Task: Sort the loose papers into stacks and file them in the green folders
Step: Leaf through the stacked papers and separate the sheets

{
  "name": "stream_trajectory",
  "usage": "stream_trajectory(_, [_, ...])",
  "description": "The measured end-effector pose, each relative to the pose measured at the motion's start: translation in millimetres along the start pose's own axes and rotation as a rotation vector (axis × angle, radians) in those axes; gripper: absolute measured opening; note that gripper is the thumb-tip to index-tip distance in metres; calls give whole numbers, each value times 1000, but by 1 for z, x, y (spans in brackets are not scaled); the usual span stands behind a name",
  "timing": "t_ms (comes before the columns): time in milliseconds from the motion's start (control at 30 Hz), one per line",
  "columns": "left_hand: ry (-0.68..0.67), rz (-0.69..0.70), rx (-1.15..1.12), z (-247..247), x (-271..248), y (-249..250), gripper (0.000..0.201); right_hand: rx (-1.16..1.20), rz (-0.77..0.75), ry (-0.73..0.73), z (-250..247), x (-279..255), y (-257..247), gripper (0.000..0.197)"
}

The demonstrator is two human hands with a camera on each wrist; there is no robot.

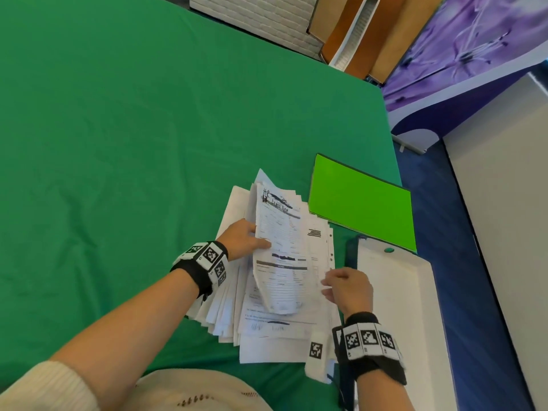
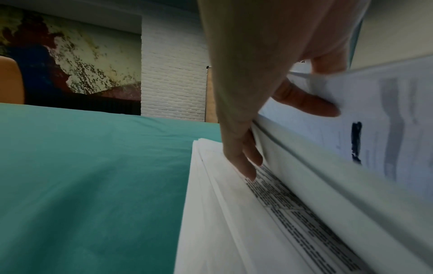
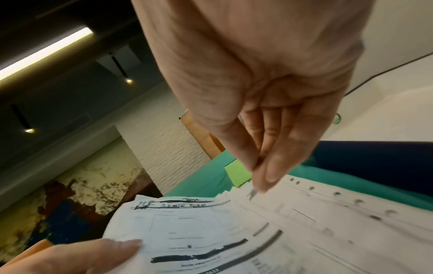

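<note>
Green bench (image 1: 118,143) | left hand (image 1: 241,237) grips bent papers (image 1: 278,253); right hand (image 1: 348,287) pinches nothing | papers thin, floppy; hold edges; folder (image 1: 361,203) near

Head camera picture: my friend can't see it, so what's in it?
A left hand holds a bundle of papers above a messy paper pile on a green table. The right hand touches the pile's edge; a green folder lies beyond.

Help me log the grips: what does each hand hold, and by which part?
The left hand grips a lifted bundle of papers by its left edge, thumb on top. The right hand seems to pinch a sheet's right edge on the pile; the contact is blurred.
</note>
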State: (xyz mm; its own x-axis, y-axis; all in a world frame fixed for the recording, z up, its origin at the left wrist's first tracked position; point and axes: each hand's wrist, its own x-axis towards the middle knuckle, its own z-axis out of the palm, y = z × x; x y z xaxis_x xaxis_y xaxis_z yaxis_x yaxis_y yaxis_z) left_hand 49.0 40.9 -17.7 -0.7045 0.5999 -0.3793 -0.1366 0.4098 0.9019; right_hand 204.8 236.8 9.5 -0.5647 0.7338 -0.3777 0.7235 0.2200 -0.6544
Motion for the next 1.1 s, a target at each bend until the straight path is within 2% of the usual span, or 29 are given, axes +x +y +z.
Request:
stream_trajectory(67, [-11,16,9,2,-3,0,42,-82,-6,54,1,7,16,24])
stream_trajectory(100, [-18,13,7,2,-2,-1,43,-158,10,30,2,10,22,34])
stream_trajectory(167, [-46,-10,34,2,1,-4,43,-273,75,-97,8,13,33,55])
stream_trajectory(233, [-51,-54,108,2,0,-3,44,-287,129,-209,16,16,40,68])
stream_trajectory(300, [-24,-128,259,5,1,-2,52,-329,134,-247,21,16,46,61])
stream_trajectory(400, [20,-193,550,13,-4,5,50,-382,111,-280,21,14,50,33])
stream_trajectory(467, [53,-198,595,20,-6,8,55,-380,91,-288,17,15,49,15])
stream_trajectory(567, [144,-161,479,29,-7,7,55,-439,23,-144,4,17,45,11])
stream_trajectory(667, [374,-113,227,31,-11,3,40,-578,-61,56,-12,19,41,15])
stream_trajectory(733, [500,-133,67,29,-15,0,41,-655,-97,85,-19,22,41,19])
stream_trajectory(800, [563,-217,-106,24,-16,-3,52,-717,-94,46,-19,24,40,24])
stream_trajectory(867, [538,-305,-184,18,-16,-7,55,-766,-59,23,-12,23,38,34])
stream_trajectory(967, [350,-338,-197,14,-15,-14,38,-714,-120,106,8,16,27,55])
stream_trajectory(1033, [302,-329,-207,13,-16,-15,40,-637,-233,10,31,8,15,61])
stream_trajectory(1100, [292,-333,-227,12,-15,-16,44,-497,-267,-168,60,-2,1,71])
